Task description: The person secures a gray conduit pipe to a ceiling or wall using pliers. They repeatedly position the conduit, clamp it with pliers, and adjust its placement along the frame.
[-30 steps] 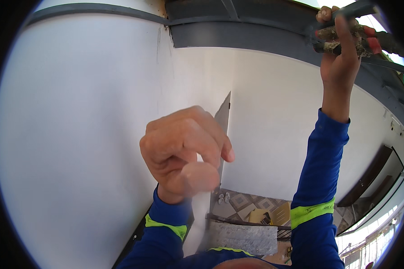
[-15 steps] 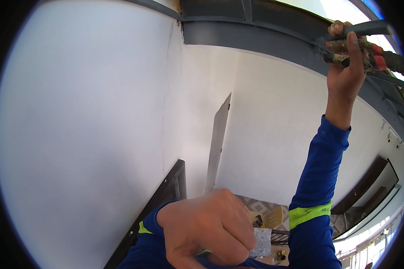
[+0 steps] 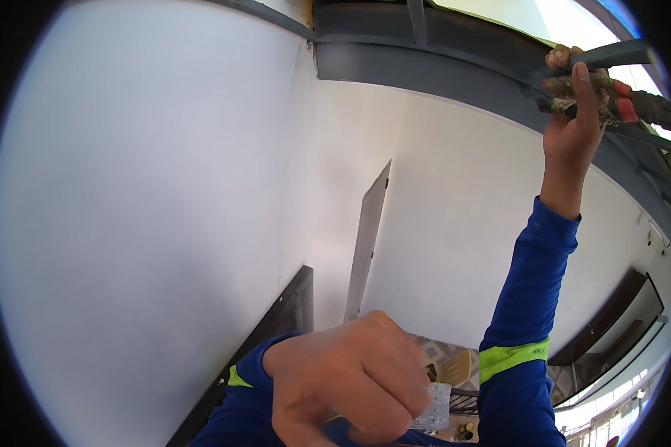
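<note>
In the head view, the left hand [image 3: 350, 376] sits well below the grey beam [image 3: 425, 71], down from its place in front of the door [image 3: 369, 235] a second ago, while the right hand [image 3: 574, 134] keeps its hold by the beam's right end. The hands are far apart. The right one is clamped on a dark grey bar [image 3: 619, 54] and two crusted, red-banded rods [image 3: 561, 87], all beside the beam's right end, its thumb lying across the rods. The left is curled into a fist, its palm hidden. A dark frame [image 3: 276, 324] stands lower left of the beam, a yellowish chair [image 3: 457, 367] far below it
</note>
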Demonstrator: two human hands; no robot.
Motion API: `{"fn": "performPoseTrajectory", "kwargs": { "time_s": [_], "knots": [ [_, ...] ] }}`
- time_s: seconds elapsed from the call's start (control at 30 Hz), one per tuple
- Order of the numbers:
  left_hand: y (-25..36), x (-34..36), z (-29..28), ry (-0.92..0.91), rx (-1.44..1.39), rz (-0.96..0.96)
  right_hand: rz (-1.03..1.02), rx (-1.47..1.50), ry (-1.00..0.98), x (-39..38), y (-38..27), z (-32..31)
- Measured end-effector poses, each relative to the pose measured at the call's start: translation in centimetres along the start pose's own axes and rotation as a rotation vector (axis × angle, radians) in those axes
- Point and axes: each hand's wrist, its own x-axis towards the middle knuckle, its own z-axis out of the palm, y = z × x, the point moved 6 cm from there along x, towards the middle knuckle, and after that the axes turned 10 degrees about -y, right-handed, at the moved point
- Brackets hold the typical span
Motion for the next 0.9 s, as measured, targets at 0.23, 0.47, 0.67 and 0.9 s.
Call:
{"fn": "performPoseTrajectory", "kwargs": {
  "time_s": [0.23,0.47,0.67,0.9],
  "knots": [
    [-5.4,-6.7,-0.2,0.208,0.144,-0.427,0.049,0.012,0.041,-0.5,0.7,-0.7],
    [-11.1,-11.5,-4.4,0.365,0.727,-0.979,-0.012,-0.135,0.05,-0.2,0.2,-0.6],
    [-1.3,-0.9,-19.7,0.689,1.709,-0.272,-0.206,-0.151,0.06,-0.6,-2.1,2.5],
    [0.4,5.4,-26.0,0.507,2.155,-0.563,-0.214,-0.204,0.061,-0.5,-2.7,2.7]
  ]
}}
